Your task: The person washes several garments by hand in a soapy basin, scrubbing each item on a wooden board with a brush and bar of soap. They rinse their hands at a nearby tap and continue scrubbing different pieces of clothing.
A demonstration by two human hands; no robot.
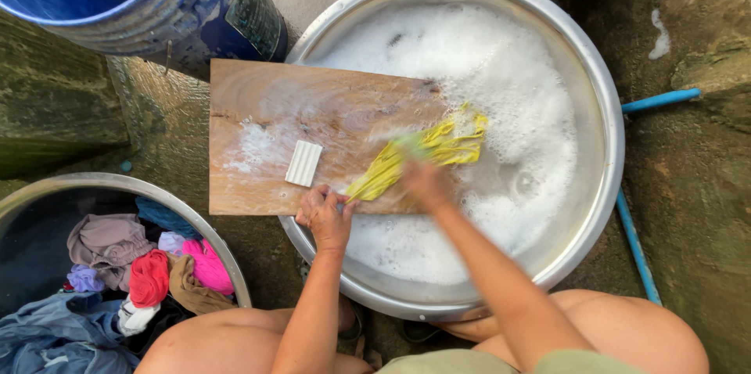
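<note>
A yellow garment (426, 155) is being scrubbed on the wooden washboard (258, 108) laid across the sudsy metal basin (606, 108). Its near end is being pinned by the left hand (325, 213), fingers clamped, while the blurred right hand (426, 182) is being driven over it, grip unclear. Next, steady pinning is probably being called for, perhaps the soap bar (303, 163).

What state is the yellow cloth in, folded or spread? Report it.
Neither: the yellow cloth is bunched into a twisted strip on the wooden board, left hand pinning one end.

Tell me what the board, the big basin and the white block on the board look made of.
Board: wood, wet and unvarnished; grain rings show. Basin: shiny silvery metal, probably steel or aluminium, with a reflective rim. White block: likely ridged bar soap; suds lie beside it.
</note>
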